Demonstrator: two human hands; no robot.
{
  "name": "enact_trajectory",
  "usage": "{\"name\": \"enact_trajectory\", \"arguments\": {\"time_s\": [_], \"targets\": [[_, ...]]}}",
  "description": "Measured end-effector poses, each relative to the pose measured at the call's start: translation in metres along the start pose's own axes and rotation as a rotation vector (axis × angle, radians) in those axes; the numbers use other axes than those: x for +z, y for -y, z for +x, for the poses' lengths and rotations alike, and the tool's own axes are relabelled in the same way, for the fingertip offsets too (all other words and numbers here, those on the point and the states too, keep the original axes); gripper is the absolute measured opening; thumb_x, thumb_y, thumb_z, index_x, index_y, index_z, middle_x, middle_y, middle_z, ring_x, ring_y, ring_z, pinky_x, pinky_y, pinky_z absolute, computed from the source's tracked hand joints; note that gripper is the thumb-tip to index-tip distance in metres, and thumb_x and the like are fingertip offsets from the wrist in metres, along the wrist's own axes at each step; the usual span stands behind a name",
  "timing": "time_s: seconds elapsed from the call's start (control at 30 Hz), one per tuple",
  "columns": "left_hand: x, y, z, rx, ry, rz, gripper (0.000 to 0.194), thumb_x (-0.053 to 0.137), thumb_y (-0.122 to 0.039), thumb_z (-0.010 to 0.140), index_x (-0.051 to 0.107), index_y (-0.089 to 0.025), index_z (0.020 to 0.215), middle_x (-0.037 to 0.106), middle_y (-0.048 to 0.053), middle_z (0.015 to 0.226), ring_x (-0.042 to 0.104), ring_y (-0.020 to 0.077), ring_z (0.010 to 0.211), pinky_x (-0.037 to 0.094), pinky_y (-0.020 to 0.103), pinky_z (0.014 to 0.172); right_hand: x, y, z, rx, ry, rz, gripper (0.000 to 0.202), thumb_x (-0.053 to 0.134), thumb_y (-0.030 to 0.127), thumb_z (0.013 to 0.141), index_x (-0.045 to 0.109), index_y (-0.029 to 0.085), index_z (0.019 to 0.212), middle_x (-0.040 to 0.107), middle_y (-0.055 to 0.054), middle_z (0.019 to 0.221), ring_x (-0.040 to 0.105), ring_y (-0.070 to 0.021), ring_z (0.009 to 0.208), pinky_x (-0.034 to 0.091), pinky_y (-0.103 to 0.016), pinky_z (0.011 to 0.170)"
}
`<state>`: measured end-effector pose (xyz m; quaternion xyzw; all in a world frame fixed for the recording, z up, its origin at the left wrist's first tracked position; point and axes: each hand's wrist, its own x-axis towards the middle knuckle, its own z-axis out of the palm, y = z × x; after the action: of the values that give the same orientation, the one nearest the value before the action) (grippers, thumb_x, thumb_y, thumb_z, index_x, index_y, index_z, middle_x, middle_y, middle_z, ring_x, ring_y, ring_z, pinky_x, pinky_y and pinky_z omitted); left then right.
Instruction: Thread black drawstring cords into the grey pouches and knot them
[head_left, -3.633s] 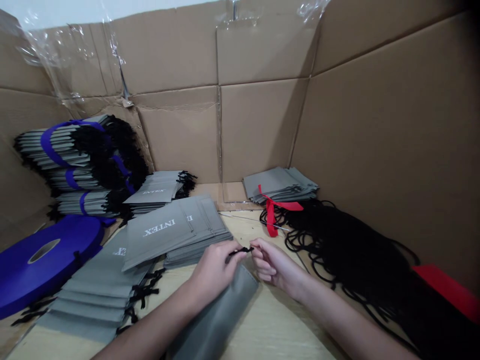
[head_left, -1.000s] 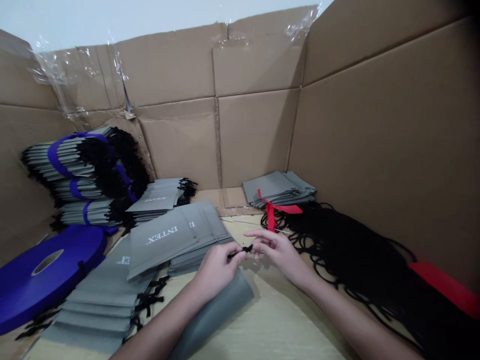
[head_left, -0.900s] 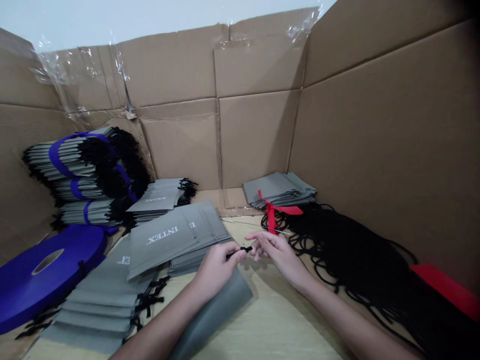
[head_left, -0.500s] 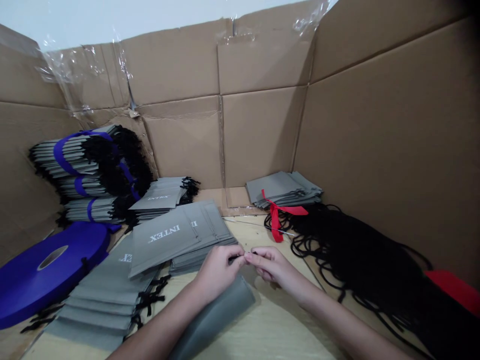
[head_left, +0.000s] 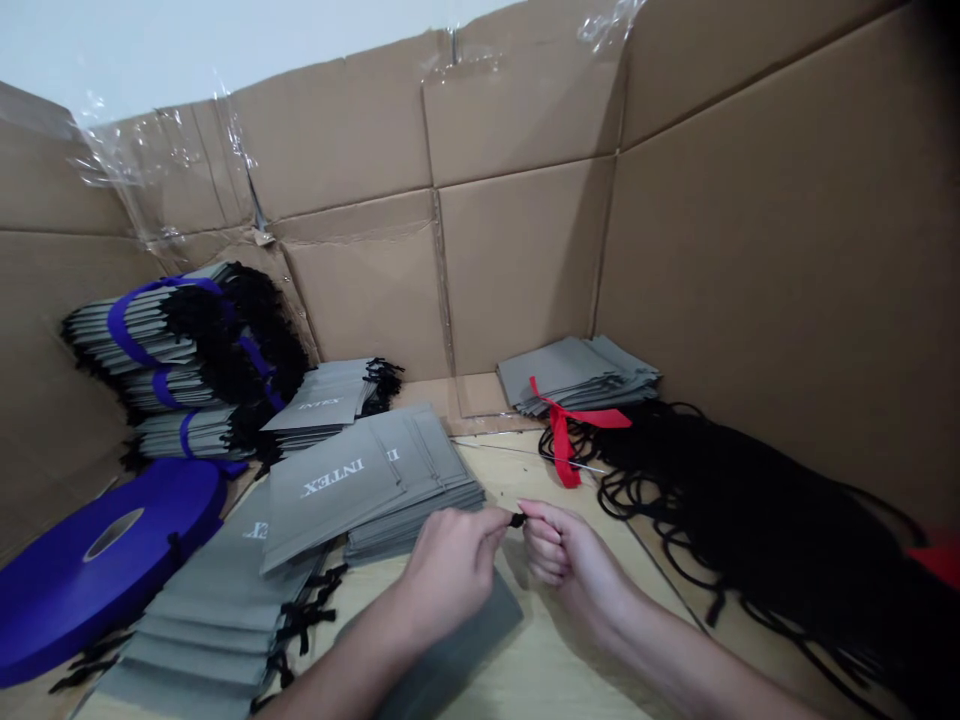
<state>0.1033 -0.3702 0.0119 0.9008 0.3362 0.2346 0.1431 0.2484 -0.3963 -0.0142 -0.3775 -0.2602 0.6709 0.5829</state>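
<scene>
While the left hand (head_left: 454, 560) pinches a black cord knot (head_left: 517, 520) from nine o'clock, the right hand (head_left: 562, 550), fingers curled, pinches it from three. From the knot, a grey pouch (head_left: 476, 640) lies toward seven o'clock, a printed pouch stack (head_left: 341, 485) between nine and ten, loose black cords (head_left: 750, 500) toward three, and red ribbon (head_left: 564, 450) between one and two.
</scene>
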Motion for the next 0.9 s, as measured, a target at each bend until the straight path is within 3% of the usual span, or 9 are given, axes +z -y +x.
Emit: {"name": "enact_trajectory", "arguments": {"time_s": [0.1,0.2,0.37,0.47,0.6,0.7,0.8,0.9], "targets": [[0.001,0.002,0.001,-0.005,0.009,-0.026,0.027,0.037,-0.016,0.086,0.058,-0.019,0.070,0.055,-0.001,0.057,0.044,0.0120,0.051,0.026,0.023,0.052,0.000,0.002,0.001,-0.052,-0.028,-0.053,0.038,0.059,0.034,0.064,0.028,0.021,0.045,0.017,0.012,0.037,0.007,-0.0031,0.035,0.006,-0.024,0.038],[0.003,0.009,0.002,-0.033,0.009,-0.149,0.025,0.038,-0.017,0.087,0.061,-0.019,0.076,0.060,0.000,0.065,0.049,0.0124,0.058,0.030,0.021,0.055,-0.006,0.007,0.005,-0.129,0.021,-0.296,0.040,0.062,0.040,0.066,0.032,0.020,0.047,0.020,0.011,0.040,0.011,-0.0030,0.036,0.005,-0.023,0.038],[0.004,0.019,0.007,-0.092,-0.015,-0.313,0.023,0.042,-0.021,0.085,0.059,-0.015,0.070,0.059,0.000,0.065,0.050,0.0129,0.062,0.034,0.019,0.058,-0.021,0.013,0.013,-0.237,0.085,-0.612,0.043,0.044,0.059,0.080,0.048,0.018,0.069,0.040,0.007,0.050,0.029,-0.0057,0.037,0.017,-0.020,0.036],[0.004,0.018,0.007,-0.037,0.050,-0.373,0.024,0.041,-0.019,0.084,0.062,-0.015,0.073,0.062,0.000,0.069,0.053,0.0133,0.064,0.036,0.019,0.060,-0.020,0.011,0.009,-0.281,0.151,-0.809,0.041,0.038,0.059,0.085,0.049,0.019,0.083,0.051,0.004,0.061,0.040,-0.0076,0.042,0.027,-0.020,0.040],[0.005,0.016,0.003,-0.047,0.074,-0.264,0.024,0.041,-0.019,0.083,0.064,-0.017,0.075,0.065,0.002,0.071,0.055,0.0151,0.064,0.036,0.021,0.059,-0.012,0.009,0.000,-0.366,0.240,-1.042,0.036,0.047,0.049,0.086,0.049,0.018,0.069,0.046,0.004,0.057,0.041,-0.0080,0.050,0.029,-0.019,0.045],[0.006,0.015,0.001,-0.063,0.062,-0.209,0.023,0.042,-0.021,0.082,0.063,-0.017,0.074,0.065,0.002,0.070,0.056,0.0157,0.064,0.035,0.022,0.059,-0.009,0.010,-0.001,-0.270,0.267,-0.985,0.034,0.045,0.046,0.087,0.046,0.018,0.067,0.041,0.006,0.054,0.034,-0.0067,0.046,0.025,-0.019,0.042],[0.005,0.014,0.001,-0.039,0.074,-0.332,0.022,0.043,-0.021,0.082,0.063,-0.017,0.074,0.065,0.001,0.073,0.056,0.0148,0.068,0.037,0.021,0.063,-0.010,0.010,0.002,-0.147,0.267,-0.820,0.029,0.042,0.041,0.086,0.043,0.019,0.067,0.035,0.009,0.049,0.022,-0.0053,0.038,0.016,-0.019,0.037],[0.003,0.011,0.001,-0.047,0.085,-0.453,0.023,0.044,-0.021,0.082,0.063,-0.015,0.071,0.061,0.000,0.068,0.053,0.0130,0.065,0.036,0.020,0.062,-0.009,0.008,0.002,-0.132,0.281,-0.716,0.025,0.043,0.036,0.083,0.043,0.019,0.064,0.028,0.010,0.044,0.016,-0.0054,0.037,0.010,-0.019,0.035]]}}
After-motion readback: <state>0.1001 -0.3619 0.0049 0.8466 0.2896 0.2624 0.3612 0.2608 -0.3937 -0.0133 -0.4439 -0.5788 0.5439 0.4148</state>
